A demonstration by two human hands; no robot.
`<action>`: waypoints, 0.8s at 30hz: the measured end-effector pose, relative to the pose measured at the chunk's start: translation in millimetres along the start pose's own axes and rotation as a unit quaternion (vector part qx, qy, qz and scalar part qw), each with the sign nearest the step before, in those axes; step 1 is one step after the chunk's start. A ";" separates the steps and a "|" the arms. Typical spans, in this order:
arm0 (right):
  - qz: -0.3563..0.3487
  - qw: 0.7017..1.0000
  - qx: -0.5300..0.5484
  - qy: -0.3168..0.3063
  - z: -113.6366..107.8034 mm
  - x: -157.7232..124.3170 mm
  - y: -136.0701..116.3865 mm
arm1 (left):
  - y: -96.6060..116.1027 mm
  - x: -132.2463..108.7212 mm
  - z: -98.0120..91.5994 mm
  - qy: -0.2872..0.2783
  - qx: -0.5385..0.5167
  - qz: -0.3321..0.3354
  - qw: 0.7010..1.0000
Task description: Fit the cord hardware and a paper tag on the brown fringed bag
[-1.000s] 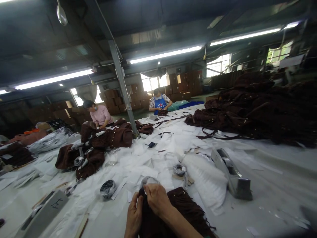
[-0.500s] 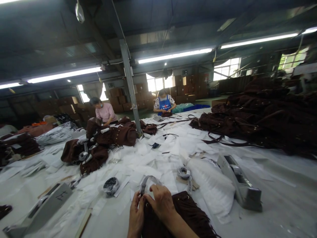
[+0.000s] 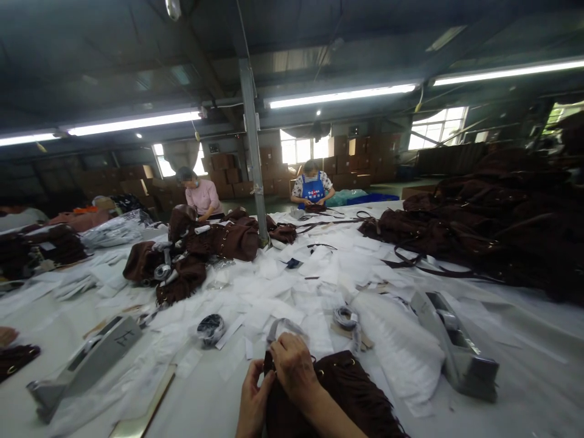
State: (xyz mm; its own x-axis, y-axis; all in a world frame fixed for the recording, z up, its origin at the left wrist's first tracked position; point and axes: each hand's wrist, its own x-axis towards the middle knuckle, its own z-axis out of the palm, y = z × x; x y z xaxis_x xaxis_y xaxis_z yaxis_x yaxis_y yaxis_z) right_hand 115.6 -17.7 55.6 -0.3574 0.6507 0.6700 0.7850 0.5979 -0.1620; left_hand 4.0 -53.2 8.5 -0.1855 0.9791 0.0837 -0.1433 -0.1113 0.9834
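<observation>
The brown bag (image 3: 353, 386) lay at the near side of the counter (image 3: 205, 401), right in front of the person, with its fringe spread out to the right. The left hand (image 3: 254, 394) was at the bag's left edge, its thumb and finger close together, and it seemed to pinch that edge. The right hand (image 3: 294, 365) was bent over the top corner with its fingers curled in — the tips were hidden, so I cannot tell what they held. A gray wrapped loop (image 3: 283, 322) stuck up just behind the right hand. The step in hand looked like small finger work at the bag's top corner. The next move seemed to call for a steady left hand and a careful, light pinch from the right — the cloth looked soft and likely to fold. One rolled strap (image 3: 210, 330) lay to the left and another roll (image 3: 345, 317) to the right, near the white sheets (image 3: 269, 292). Two tape holders (image 3: 456, 347) stood well apart, one on each side.
</observation>
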 end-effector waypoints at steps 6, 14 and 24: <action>-0.090 0.993 0.010 -0.075 13.0 -19.3 -4.0 | -2.9 3.9 -5.5 0.016 0.017 -0.032 0.999; 0.000 0.985 0.098 -0.144 10.8 -30.4 -3.2 | -20.8 6.5 -8.1 0.024 -0.129 -0.069 0.989; 0.385 0.809 0.433 -0.097 26.6 -31.6 9.5 | -32.9 0.4 -9.8 0.033 0.020 -0.031 0.999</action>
State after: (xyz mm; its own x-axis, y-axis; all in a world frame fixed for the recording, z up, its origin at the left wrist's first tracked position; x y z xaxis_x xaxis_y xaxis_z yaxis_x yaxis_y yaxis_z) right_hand 121.0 -20.1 13.7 -0.0686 0.9975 0.0162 0.1941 0.0293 -0.9805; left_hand -1.0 -50.9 -25.4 -0.2418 0.9702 0.0138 -0.1183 -0.0435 0.9920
